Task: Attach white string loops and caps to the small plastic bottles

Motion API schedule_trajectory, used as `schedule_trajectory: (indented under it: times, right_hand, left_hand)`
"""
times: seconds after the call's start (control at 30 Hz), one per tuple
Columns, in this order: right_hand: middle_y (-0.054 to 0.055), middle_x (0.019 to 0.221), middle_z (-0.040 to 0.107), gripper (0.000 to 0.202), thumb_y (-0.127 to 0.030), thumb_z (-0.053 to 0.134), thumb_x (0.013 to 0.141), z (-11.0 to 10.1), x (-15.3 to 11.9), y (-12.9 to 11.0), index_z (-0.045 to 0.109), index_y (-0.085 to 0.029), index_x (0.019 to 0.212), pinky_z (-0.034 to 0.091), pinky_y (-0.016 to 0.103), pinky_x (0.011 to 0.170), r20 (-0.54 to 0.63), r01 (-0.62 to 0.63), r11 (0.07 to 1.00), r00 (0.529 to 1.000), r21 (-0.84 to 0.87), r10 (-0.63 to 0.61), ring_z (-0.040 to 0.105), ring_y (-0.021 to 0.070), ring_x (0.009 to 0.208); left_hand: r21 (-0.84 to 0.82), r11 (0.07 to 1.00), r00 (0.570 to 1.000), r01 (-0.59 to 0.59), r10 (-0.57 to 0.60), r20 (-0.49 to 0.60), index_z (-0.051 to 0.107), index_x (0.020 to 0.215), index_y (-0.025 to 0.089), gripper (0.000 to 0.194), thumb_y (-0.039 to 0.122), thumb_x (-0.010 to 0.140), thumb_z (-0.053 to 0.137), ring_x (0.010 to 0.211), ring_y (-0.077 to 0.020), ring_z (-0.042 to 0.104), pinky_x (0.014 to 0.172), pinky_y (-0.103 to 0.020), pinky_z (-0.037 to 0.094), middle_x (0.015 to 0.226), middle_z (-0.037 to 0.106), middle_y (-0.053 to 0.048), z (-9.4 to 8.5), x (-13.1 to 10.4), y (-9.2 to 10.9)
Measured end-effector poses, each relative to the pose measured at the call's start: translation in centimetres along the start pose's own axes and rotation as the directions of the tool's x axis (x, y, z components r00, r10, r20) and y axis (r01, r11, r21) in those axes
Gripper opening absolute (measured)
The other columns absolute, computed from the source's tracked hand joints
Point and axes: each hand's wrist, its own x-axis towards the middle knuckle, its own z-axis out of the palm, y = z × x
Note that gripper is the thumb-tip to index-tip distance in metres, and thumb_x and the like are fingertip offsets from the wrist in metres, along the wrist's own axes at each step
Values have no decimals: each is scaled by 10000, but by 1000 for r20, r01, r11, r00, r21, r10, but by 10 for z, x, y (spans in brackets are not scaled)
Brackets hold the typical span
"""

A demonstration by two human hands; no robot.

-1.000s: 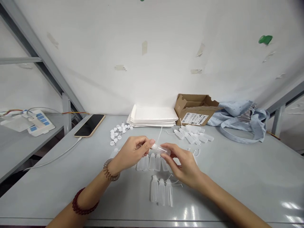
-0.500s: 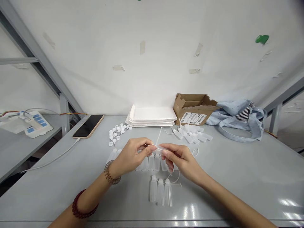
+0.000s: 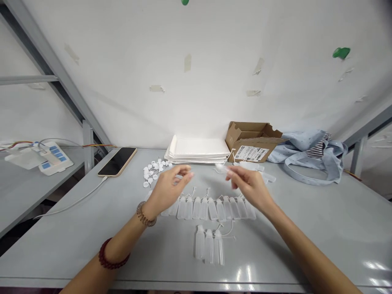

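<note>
My left hand [image 3: 171, 185] hovers over the left part of a row of clear plastic bottles [image 3: 212, 209], its thumb and fingers apart with nothing between them. Farther right, my right hand [image 3: 251, 185] pinches a small translucent bottle [image 3: 221, 167], which is blurred and points left. Three more bottles [image 3: 209, 247] lie side by side nearer the table's front edge, with thin white strips by their tops. Small white caps [image 3: 155, 167] are scattered beyond my left hand. Behind my right hand lies a loose pile of bottles [image 3: 267, 177], partly hidden.
A phone [image 3: 118, 162] on a cable lies at the left. White padded envelopes [image 3: 199, 149] are stacked by the wall, beside an open cardboard box [image 3: 255, 143] and a light blue cloth bag [image 3: 312, 157]. A power strip [image 3: 56, 159] rests on the left side table.
My hands have moved apart. My left hand has let go and opened; my right hand has moved right and away from me with the bottle. More of the bottle row shows.
</note>
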Motion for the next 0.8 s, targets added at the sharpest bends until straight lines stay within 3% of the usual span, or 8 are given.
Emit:
schedule_trajectory:
  times: [0.03, 0.1, 0.23, 0.37, 0.43, 0.53, 0.67, 0.8]
  right_hand:
    - [49, 701, 669, 391, -400, 437, 872, -5, 6, 9, 647, -118, 1042, 426, 262, 540, -102, 3, 988, 995, -156, -19, 573, 146, 526]
    - [61, 701, 687, 378, -360, 414, 876, -14, 17, 27, 639, -123, 1065, 430, 281, 592, -223, -69, 865, 974, -497, -50, 607, 181, 583]
    - [106, 686, 694, 346, -302, 447, 846, -21, 31, 55, 640, -88, 1039, 414, 321, 609, -267, -146, 780, 963, -608, -28, 636, 256, 651]
    - [134, 794, 708, 300, -259, 471, 832, -19, 33, 63, 634, -99, 1027, 406, 321, 605, -255, -158, 726, 967, -669, -25, 646, 273, 705]
    - [144, 908, 701, 273, -254, 480, 835, -18, 32, 62, 633, -117, 1014, 405, 317, 609, -242, -147, 709, 970, -689, -33, 646, 265, 735]
    - [150, 1026, 666, 260, -271, 483, 847, -20, 30, 59, 629, -128, 1008, 405, 316, 607, -244, -142, 698, 969, -702, -49, 640, 255, 754]
    - [157, 1023, 653, 275, -287, 492, 845, -24, 28, 52, 632, -115, 1006, 400, 320, 596, -274, -151, 710, 960, -688, -62, 629, 262, 758]
    - [135, 959, 670, 257, -295, 508, 825, -28, 27, 49, 647, -115, 944, 403, 313, 606, -280, -128, 751, 957, -648, -79, 614, 228, 690]
  left_hand:
    - [24, 999, 998, 30, -29, -50, 606, 1021, 167, 338, 432, 831, 518, 890, -200, 622, 739, -298, 524, 957, 658, -76, -3, 3, -3]
    - [66, 995, 989, 81, -72, -132, 614, 995, 152, 343, 429, 817, 521, 852, -203, 628, 731, -306, 521, 896, 668, -77, -10, 8, -9]
    - [198, 969, 956, 150, -91, -280, 641, 884, 147, 293, 394, 790, 515, 785, -207, 640, 734, -310, 507, 832, 689, -71, -30, 17, -15]
    - [378, 889, 907, 259, -89, -412, 638, 816, 169, 235, 341, 766, 486, 767, -226, 652, 747, -323, 497, 808, 704, -65, -60, 24, -26]
    - [552, 773, 929, 312, -128, -347, 639, 760, 187, 210, 316, 756, 474, 802, -247, 649, 764, -345, 481, 791, 706, -73, -74, 26, -35]
    - [617, 726, 951, 305, -205, -230, 645, 645, 201, 141, 292, 685, 544, 742, -280, 643, 683, -370, 471, 710, 702, -83, -85, 28, -50]
    - [634, 729, 962, 259, -255, -100, 676, 684, 211, 127, 282, 614, 598, 634, -227, 633, 591, -299, 455, 683, 698, -44, -79, 28, -61]
    - [668, 709, 964, 228, -263, -50, 701, 784, 214, 213, 286, 635, 566, 696, -233, 638, 614, -286, 453, 728, 692, -51, -68, 28, -64]
